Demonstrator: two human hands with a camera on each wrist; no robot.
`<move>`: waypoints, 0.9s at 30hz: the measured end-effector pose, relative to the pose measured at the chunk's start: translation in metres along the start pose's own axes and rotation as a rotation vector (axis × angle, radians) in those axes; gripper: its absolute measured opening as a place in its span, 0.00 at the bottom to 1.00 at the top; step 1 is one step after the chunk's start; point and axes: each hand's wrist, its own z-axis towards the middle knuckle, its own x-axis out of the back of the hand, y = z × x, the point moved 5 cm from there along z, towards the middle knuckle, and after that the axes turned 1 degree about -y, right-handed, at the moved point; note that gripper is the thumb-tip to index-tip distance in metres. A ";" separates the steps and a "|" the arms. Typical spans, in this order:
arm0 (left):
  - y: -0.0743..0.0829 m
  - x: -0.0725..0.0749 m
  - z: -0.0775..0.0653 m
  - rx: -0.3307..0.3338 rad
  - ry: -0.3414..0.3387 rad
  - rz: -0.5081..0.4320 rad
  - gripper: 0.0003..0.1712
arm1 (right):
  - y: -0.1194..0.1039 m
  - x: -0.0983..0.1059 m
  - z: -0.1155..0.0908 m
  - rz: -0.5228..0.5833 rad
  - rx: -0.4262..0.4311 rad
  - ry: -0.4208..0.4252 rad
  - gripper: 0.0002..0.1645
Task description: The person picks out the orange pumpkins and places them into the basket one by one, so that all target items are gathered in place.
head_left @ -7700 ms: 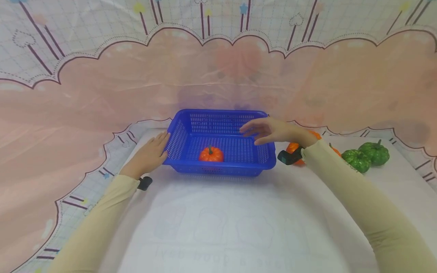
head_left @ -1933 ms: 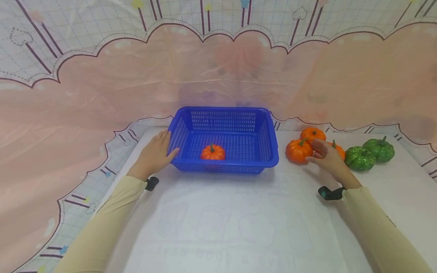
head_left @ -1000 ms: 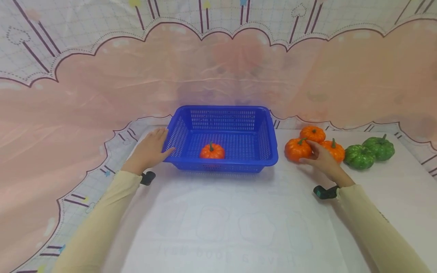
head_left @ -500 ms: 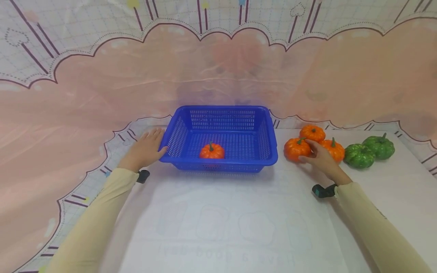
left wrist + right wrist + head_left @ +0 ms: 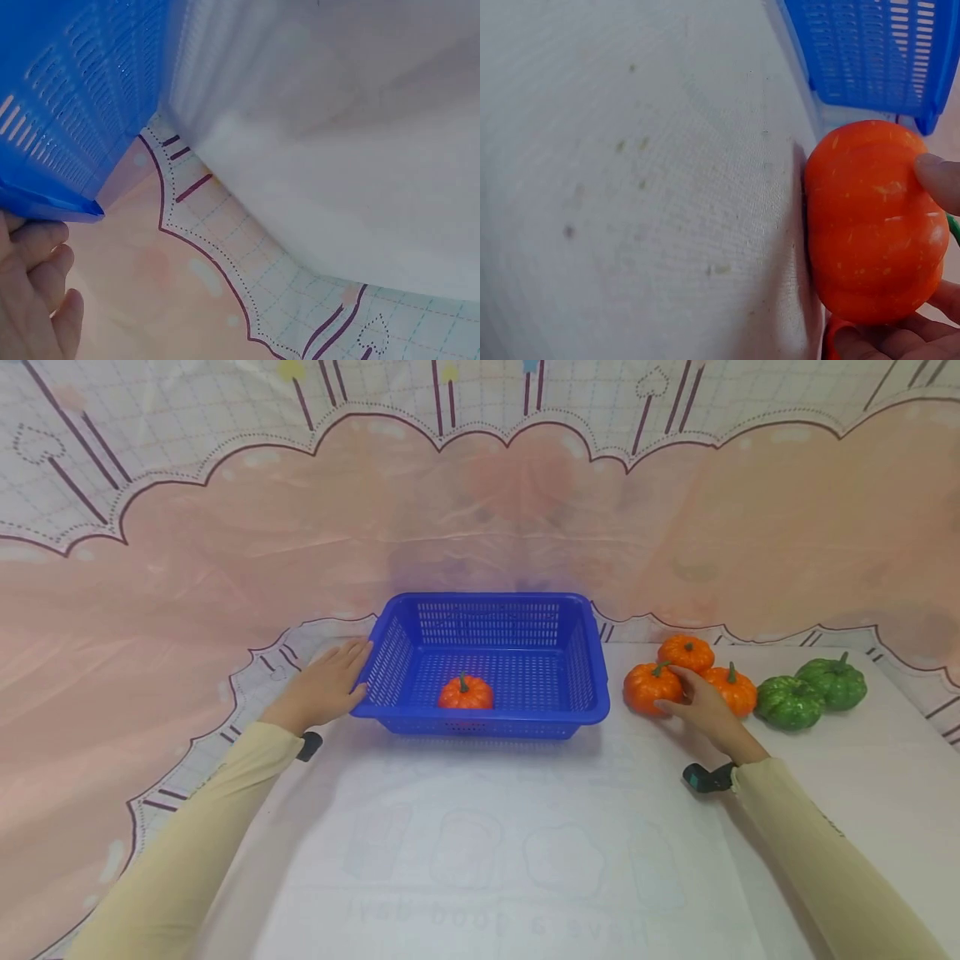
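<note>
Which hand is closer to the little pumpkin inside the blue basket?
The left hand. It's left of the little pumpkin, at the left rim of the blue basket; the right hand is farther off, past the basket's right side, gripping another orange pumpkin.

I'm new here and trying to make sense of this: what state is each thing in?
Blue basket: upright, open-topped.
Basket pumpkin: stem up.
Held orange pumpkin: on the table.
Back orange pumpkin: on the table.
Right orange pumpkin: stem up, partly hidden.
Front green pumpkin: on the table.
Rear green pumpkin: stem up.
Left grip: relaxed, touching basket rim.
Right grip: curled round held pumpkin.
</note>
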 end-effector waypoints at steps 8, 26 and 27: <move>0.003 0.001 -0.001 0.004 -0.013 0.002 0.37 | 0.000 0.000 0.000 0.004 -0.035 -0.003 0.51; 0.002 -0.001 0.000 0.014 -0.015 -0.018 0.38 | 0.006 -0.002 0.002 -0.021 -0.020 0.028 0.53; 0.002 -0.001 -0.001 0.014 -0.016 -0.017 0.38 | 0.005 -0.002 0.002 -0.016 -0.018 0.029 0.53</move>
